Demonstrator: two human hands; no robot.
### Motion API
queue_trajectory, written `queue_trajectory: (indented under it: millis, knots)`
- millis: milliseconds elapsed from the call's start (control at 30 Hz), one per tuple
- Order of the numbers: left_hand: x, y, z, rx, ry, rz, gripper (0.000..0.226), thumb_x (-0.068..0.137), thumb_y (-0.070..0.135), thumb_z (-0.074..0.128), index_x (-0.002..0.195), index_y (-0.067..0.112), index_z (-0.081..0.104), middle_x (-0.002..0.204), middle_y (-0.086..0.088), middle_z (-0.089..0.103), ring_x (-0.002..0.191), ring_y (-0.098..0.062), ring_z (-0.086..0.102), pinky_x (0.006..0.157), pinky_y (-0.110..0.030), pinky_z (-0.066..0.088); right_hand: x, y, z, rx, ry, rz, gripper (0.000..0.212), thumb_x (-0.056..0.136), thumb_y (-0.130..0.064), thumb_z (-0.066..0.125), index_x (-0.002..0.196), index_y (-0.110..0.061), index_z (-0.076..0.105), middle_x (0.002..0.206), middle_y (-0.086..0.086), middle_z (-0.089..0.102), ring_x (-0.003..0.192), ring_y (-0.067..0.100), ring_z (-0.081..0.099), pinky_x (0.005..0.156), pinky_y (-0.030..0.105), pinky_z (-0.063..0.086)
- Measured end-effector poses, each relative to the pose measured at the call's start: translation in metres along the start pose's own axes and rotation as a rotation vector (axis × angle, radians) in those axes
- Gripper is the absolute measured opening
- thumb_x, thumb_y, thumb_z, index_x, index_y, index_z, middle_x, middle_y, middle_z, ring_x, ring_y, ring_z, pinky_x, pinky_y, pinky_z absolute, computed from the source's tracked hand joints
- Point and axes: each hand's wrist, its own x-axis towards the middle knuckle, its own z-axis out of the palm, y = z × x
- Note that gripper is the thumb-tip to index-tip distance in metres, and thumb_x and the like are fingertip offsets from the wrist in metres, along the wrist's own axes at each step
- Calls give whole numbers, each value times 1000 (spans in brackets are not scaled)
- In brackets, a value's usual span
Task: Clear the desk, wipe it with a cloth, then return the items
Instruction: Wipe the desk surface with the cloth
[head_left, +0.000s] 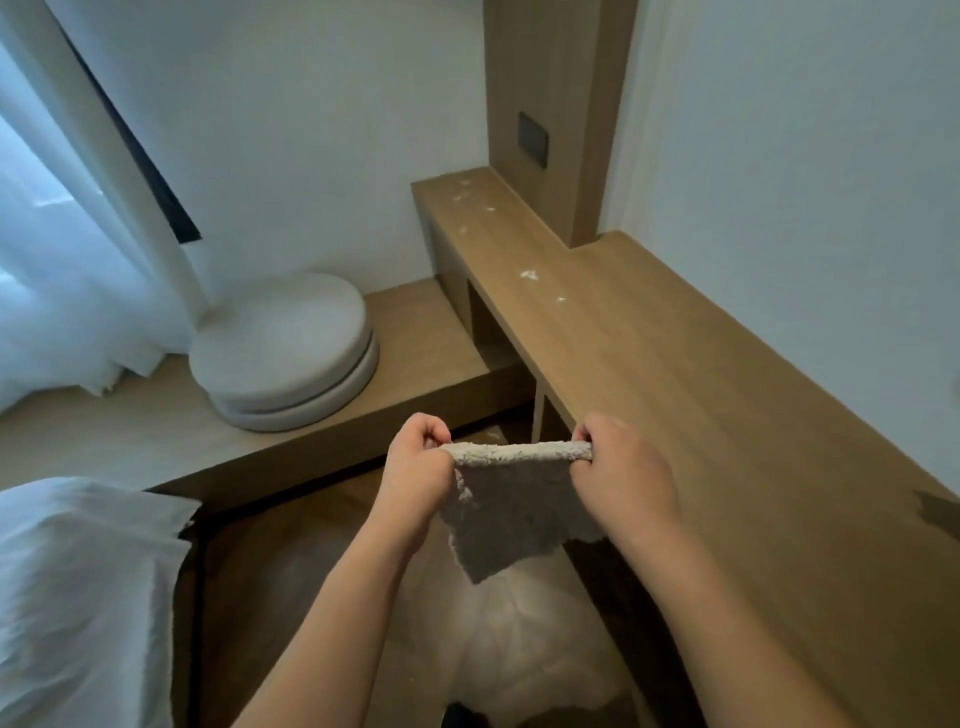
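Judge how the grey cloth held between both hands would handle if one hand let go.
The cloth is probably floppy: below the pinching left hand and right hand it hangs limp. Likely light, since fingertips alone hold it. Its fuzzy pile suggests little slip.

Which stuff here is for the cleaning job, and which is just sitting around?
For the job:
cloth, held by left hand and right hand
wooden desk
white crumbs on the desk

Just sitting around:
round cushions
curtain
pillow
wall switch

Left hand (418, 467) and right hand (621, 467) raised side by side, fingers curled, pinching.
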Motion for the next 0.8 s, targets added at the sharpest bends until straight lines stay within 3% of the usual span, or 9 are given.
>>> queue_trajectory:
  millis: [100,233,400,567,700,800]
  knots:
    - [26,7,-36,-72,-29,-29,36,76,-16,32,76,16,49,65,-6,43,56,-19,39,49,-29,28,22,-37,13,-47,-26,20,11,90,-14,57,87,-25,54,87,-6,56,79,17,55,65,35,48]
    - [59,24,-71,-28,-111,26,25,80,-13,46,80,12,51,58,0,46,45,-11,41,41,-22,32,56,-74,24,-42,12,32,14,89,-11,56,85,-24,53,86,-6,55,79,19,56,68,41,52]
    - [107,36,-95,99,-209,76,16,69,8,62,83,14,69,67,2,65,61,-12,55,55,-23,44,103,-100,35,-80,49,11,17,85,-7,54,83,-23,50,81,-9,48,78,19,50,60,33,34]
    - [181,47,-109,119,-158,75,15,90,10,68,81,21,72,75,3,72,68,-10,64,57,-17,47,172,-115,59,-99,17,40,18,88,-12,56,81,-26,47,82,-9,50,77,15,51,58,32,38]
    - [249,67,-127,45,-149,26,10,90,21,69,81,17,72,84,-13,75,77,-26,68,82,-48,56,245,-136,74,-10,31,-15,19,90,-16,59,82,-28,47,85,-12,50,82,12,52,65,31,46]
    - [292,96,-141,-68,-114,-10,12,84,27,68,80,16,70,85,-19,72,83,-34,66,85,-53,52,303,-159,77,67,39,-52,17,90,-14,59,87,-29,51,90,-11,55,85,13,55,72,36,52]
